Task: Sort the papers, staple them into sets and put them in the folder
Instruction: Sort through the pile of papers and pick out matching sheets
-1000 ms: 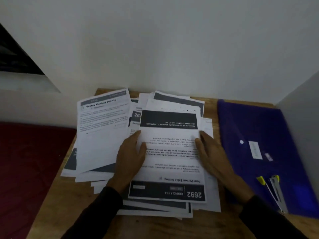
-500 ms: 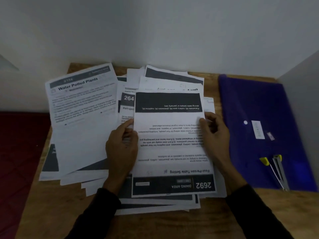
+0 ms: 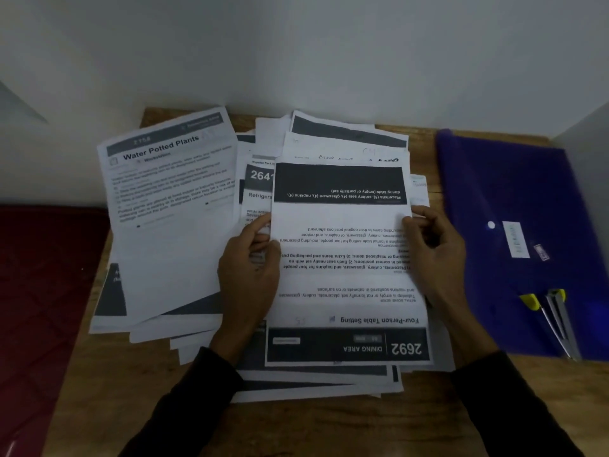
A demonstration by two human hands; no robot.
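Observation:
A loose pile of printed papers (image 3: pixel 197 328) covers the middle of the wooden table (image 3: pixel 329 427). On top lies an upside-down sheet headed "2692 Dining Area, Four-Person Table Setting" (image 3: pixel 342 282). My left hand (image 3: pixel 250 275) pinches its left edge, thumb on top. Its right edge is pinched by my right hand (image 3: pixel 431 249), fingers curled. A "Water Potted Plants" sheet (image 3: pixel 171 206) lies to the left. A blue plastic folder (image 3: pixel 514 232) lies flat on the right, and on its near corner rests a stapler (image 3: pixel 550 315) with yellow ends.
A white wall runs close behind the table and a white panel (image 3: pixel 590 153) stands at the right edge. A dark red surface (image 3: pixel 43 291) lies left of the table. Bare wood shows along the table's near edge.
Both hands went from lying flat on the top sheet to pinching its side edges. The camera view has tilted down and nearer to the pile.

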